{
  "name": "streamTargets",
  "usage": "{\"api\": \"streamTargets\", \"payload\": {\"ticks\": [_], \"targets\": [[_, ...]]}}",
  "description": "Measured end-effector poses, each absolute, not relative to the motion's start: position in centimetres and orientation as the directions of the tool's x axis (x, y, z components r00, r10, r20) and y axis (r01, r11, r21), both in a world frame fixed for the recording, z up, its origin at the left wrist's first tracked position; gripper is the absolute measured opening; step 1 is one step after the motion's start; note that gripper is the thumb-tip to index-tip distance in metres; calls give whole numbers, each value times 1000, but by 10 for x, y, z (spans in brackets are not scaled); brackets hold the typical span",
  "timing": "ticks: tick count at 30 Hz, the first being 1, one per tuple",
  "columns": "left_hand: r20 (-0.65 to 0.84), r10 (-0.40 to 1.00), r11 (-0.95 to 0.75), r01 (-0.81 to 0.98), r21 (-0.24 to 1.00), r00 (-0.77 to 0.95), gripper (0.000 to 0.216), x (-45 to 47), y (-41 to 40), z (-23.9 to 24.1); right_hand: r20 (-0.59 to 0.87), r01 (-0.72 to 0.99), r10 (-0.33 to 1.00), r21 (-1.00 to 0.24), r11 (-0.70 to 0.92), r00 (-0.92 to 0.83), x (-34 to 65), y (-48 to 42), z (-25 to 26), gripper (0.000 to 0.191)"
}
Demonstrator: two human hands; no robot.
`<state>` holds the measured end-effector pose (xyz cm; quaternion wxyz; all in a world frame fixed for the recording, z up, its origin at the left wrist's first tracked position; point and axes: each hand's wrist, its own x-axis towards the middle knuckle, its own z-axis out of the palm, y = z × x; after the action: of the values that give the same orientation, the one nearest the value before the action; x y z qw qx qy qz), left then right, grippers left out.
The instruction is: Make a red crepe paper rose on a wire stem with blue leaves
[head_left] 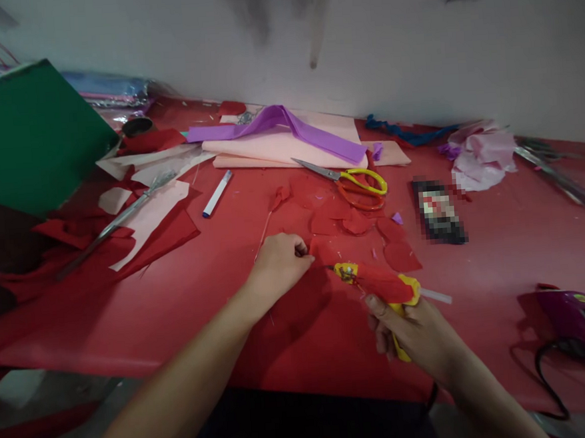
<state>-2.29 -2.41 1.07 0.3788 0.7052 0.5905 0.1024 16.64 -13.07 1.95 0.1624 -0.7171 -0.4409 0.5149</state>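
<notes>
My right hand [411, 334] is closed around the handle of a red and yellow glue gun [380, 285], whose nozzle points left toward my left hand. A clear glue stick pokes out of its back end. My left hand [278, 265] is pinched shut on a small red paper petal [319, 249] at the table surface. A thin wire stem [264, 237] with a red paper bud at its top runs up from my left hand. Loose red paper petals [357, 222] lie just beyond both hands on the red table [178, 307].
Yellow-handled scissors [350, 178] lie past the petals, by pink and purple paper sheets [287, 142]. A white marker [217, 193], long metal scissors [117, 221] and red scraps are at left, near a green board [26, 137]. A purple glue gun [577, 322] sits at right; a blurred packet [439, 212] mid-right.
</notes>
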Motion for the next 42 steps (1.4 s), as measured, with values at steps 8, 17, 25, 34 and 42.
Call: {"api": "streamTargets", "payload": {"ticks": [8, 17, 25, 34, 42], "targets": [[-292, 912, -10, 728, 686, 287, 11, -25, -22, 5, -594, 415, 797, -701, -580, 112, 174, -130, 24, 48], [-290, 910, -13, 717, 696, 297, 11, -26, -22, 3, -523, 547, 841, -667, -507, 142, 186, -134, 23, 45], [-237, 919, 10, 583, 813, 316, 11, -26, -25, 9, -70, 921, 965, -289, -261, 251, 257, -155, 33, 23], [-203, 939, 242, -113, 964, 276, 15, -29, -27, 19, 47, 975, 982, -141, -174, 182, 326, -164, 6, 18], [-158, 886, 195, -41, 980, 437, 20, -26, -34, 17, 29, 767, 989, -635, -95, 146, 219, -114, 56, 42]]}}
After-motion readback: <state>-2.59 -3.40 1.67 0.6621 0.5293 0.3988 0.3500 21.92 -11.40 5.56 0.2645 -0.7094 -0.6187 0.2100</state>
